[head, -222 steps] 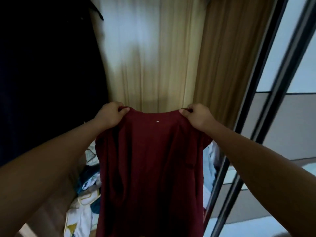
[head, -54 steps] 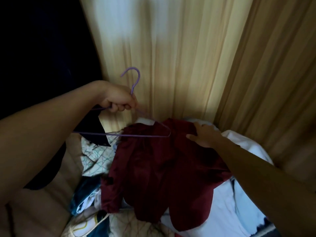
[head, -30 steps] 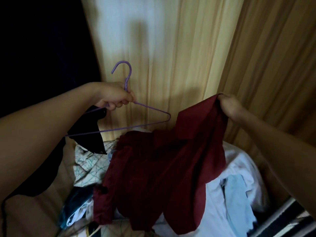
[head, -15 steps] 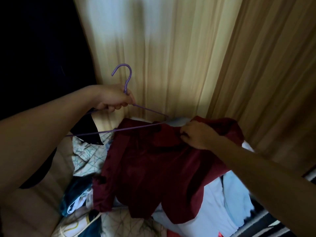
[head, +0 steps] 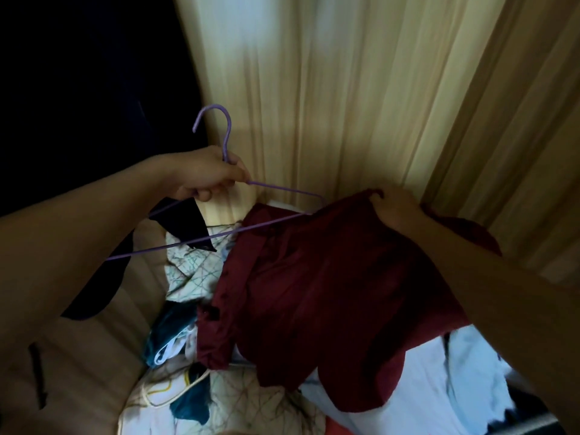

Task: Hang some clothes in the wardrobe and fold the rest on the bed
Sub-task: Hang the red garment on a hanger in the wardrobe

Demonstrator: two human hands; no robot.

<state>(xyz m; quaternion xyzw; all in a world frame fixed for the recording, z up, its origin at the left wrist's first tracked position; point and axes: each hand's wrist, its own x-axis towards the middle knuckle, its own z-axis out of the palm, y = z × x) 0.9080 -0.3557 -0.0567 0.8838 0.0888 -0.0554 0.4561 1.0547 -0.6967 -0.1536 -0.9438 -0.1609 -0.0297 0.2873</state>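
White garment (head: 433,381): lies crumpled at the lower right, the nearest part of the heap, with pale blue cloth along its right side
Patterned cloth (head: 251,409): cream with thin crossing lines, spread under the heap at the lower middle and showing again higher up, left of the shirt
Teal garment (head: 169,328): bunched at the left edge of the heap, touching the shirt's hanging sleeve
Maroon shirt (head: 314,293): the task's garment; its top edge is lifted while its body and one sleeve drape down over the white garment and the patterned cloth
Right hand (head: 397,210): fingers curled over the shirt's top edge, gripping the fabric and holding it up
Left hand (head: 207,175): closed in a fist round the neck of the hanger, just under the hook
Purple hanger (head: 228,138): thin wire, hook upward, tilted so its right end dips to the shirt's upper edge; the lower bar crosses over the cloth there, and whether the tip is inside the garment cannot be told
Black garment (head: 185,221): hangs behind the hanger's lower bar, below the left hand
Curtain (head: 329,105): cream pleats fill the background, with a darker brown panel on the right
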